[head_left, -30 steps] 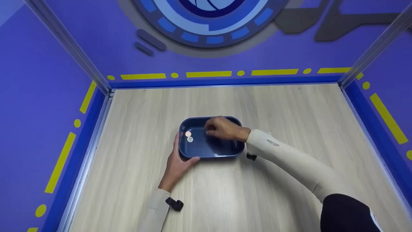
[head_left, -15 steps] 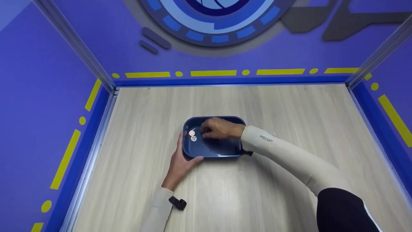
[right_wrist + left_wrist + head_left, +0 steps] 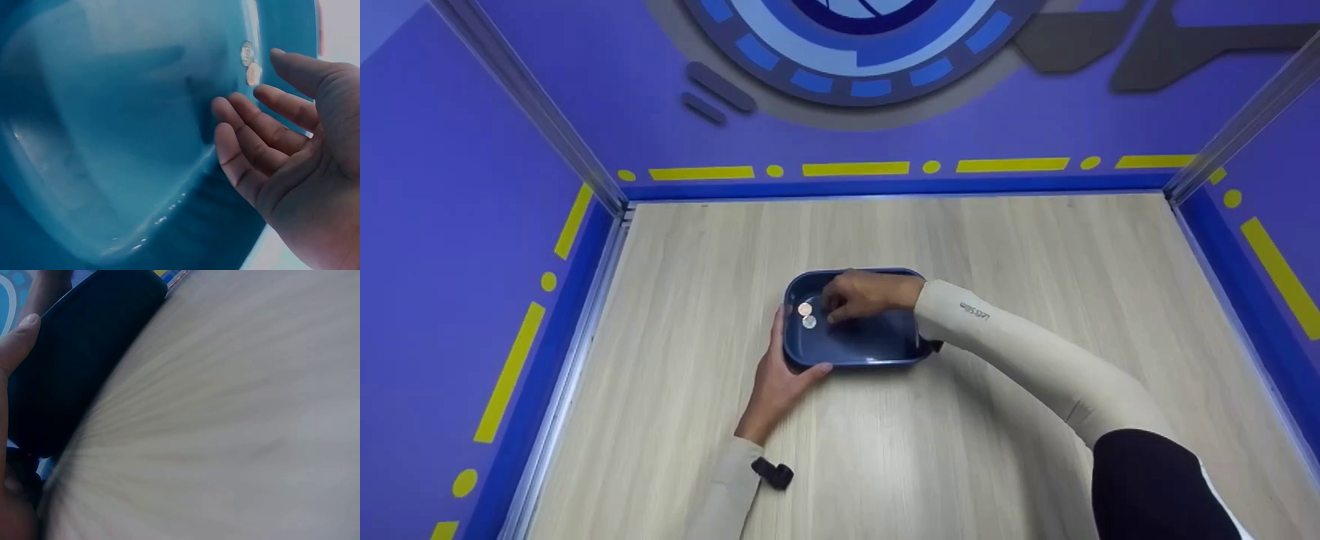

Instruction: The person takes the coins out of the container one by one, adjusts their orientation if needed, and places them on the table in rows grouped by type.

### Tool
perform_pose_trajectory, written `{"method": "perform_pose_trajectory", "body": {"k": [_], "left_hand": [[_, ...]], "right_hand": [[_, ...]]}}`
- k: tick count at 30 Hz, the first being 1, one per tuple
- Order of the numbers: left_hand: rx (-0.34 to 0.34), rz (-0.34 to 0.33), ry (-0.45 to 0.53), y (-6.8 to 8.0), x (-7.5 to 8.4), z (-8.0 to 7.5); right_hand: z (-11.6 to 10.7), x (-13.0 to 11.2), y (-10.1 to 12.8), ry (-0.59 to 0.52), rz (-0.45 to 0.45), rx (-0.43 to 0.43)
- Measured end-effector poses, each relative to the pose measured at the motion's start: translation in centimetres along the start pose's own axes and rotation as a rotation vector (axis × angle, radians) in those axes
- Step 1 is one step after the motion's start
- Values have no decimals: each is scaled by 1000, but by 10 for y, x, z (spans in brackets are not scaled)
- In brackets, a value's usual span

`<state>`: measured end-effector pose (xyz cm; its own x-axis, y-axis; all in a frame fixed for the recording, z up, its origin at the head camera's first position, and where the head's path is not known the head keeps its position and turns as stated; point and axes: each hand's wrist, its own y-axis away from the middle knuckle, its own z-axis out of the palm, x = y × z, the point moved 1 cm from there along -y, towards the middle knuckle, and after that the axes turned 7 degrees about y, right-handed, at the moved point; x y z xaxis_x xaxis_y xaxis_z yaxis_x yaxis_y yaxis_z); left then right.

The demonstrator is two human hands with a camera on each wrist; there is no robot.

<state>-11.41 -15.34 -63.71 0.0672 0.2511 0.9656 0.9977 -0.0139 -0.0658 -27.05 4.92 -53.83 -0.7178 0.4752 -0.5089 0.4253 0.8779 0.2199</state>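
Coins, two: one copper coin (image 3: 805,309) and one silver coin (image 3: 809,322), lying touching each other on the floor of the dark blue tray (image 3: 855,352), at its 9 o'clock end. Right wrist view shows the same pair (image 3: 251,63) close under the tray's wall, one just above the other.

Tray sits near the centre of the pale wood-grain counter (image 3: 997,247), long side running 9 to 3 o'clock.

Right hand (image 3: 864,295): reaches in over the tray from 3 o'clock, fingertips pointing toward the coins and just beside them. Right wrist view shows the fingers (image 3: 253,140) loosely extended, slightly bent, palm bare, nothing held. Contact with the coins: cannot tell from either view; a small gap appears between the nearest fingertip and the silver coin.

Left hand (image 3: 780,375): wraps the tray's 8 o'clock corner, thumb along the near rim, fingers up the 9 o'clock wall. Left wrist view confirms a thumb (image 3: 17,340) pressed to the dark outer wall of the tray (image 3: 79,365); heel of the hand rests on the counter.

Both arms in beige sleeves (image 3: 1020,360); a small black strap (image 3: 772,474) at the left wrist.

Surroundings: purple walls (image 3: 450,187) with yellow dash-and-dot markings enclose the counter at 9, 12 and 3 o'clock.
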Motion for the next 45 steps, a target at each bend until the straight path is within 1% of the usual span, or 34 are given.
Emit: {"method": "perform_pose_trajectory", "body": {"k": [3,7,12,19,23,30,33,36,40,45], "left_hand": [[2,-8,-3,0,0,0],[-3,-7,1,1,0,0],[-11,-2,10,2,0,0],[-17,27,15,1,-1,0],[-14,28,11,1,-1,1],[-21,29,-4,-1,2,0],[-23,22,-13,-1,2,0],[-23,21,-16,-1,2,0],[-20,24,-14,-1,0,0],[-14,40,1,0,-2,-1]], "right_hand": [[-2,-3,-4,-3,-12,-17],[-3,-6,-9,-14,-1,-40],[-2,-7,-13,-17,4,-38],[10,-5,-18,-8,-26,11],[17,-3,-26,2,-27,44],[25,3,-33,47,1,133],[28,5,-34,72,1,155],[29,5,-33,76,3,165],[28,2,-32,68,10,145],[24,-1,-32,70,-13,140]]}}
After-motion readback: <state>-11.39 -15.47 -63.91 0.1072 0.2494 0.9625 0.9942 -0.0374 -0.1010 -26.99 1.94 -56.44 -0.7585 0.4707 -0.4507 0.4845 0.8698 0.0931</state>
